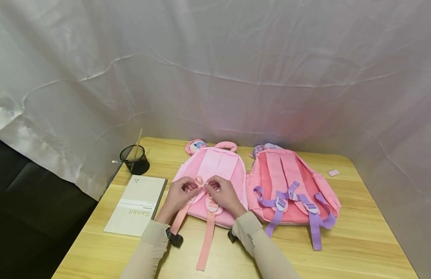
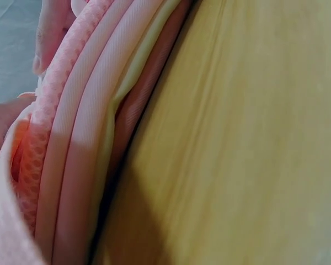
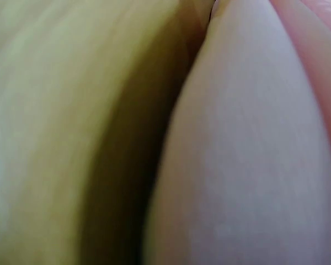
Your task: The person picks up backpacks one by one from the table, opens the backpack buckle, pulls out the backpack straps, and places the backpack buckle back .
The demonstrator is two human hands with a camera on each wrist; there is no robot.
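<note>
A light pink backpack [image 1: 222,162] lies on the table with its shoulder straps facing up. Over its middle, my left hand [image 1: 180,193] and right hand [image 1: 225,193] meet, and each pinches a peach-pink webbing strap [image 1: 199,180] that bends into a small loop between them. Whether the strap is knotted there I cannot tell. Two loose strap ends, one of them a long peach tail [image 1: 205,248], hang toward the table's near side. The left wrist view shows the backpack's layered side [image 2: 83,127] with fingertips [image 2: 43,49] at upper left. In the right wrist view, the backpack's pink side [image 3: 248,143] is blurred.
Right beside it lies a darker pink backpack [image 1: 283,174] with purple straps [image 1: 314,228]. To the left are a notepad [image 1: 133,207] and a black mesh pen cup [image 1: 138,164] holding thin sticks. A small pale card [image 1: 334,173] lies at far right. A grey curtain [image 1: 218,77] hangs behind.
</note>
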